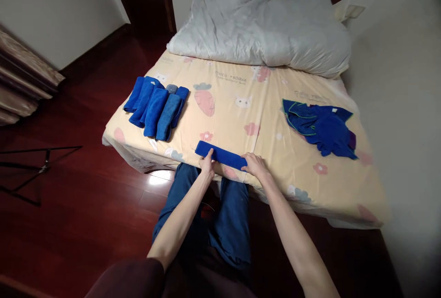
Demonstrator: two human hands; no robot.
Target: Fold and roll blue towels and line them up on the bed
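A blue towel folded into a narrow strip (222, 155) lies across the near edge of the bed (262, 105). My left hand (207, 164) pinches its left part, fingers closed on the cloth. At the strip's right end my right hand (254, 165) rests with curled fingers that grip the fabric. Several folded blue towels (156, 107) lie side by side in a row at the bed's left corner. A loose heap of blue cloths (322, 126) sits on the right side of the bed.
A white duvet (262, 27) is bunched at the head of the bed. The yellow sheet has carrot and rabbit prints. Dark red wooden floor (86, 197) surrounds the bed, with a black stand's legs (34, 165) at left. A white wall runs along the right.
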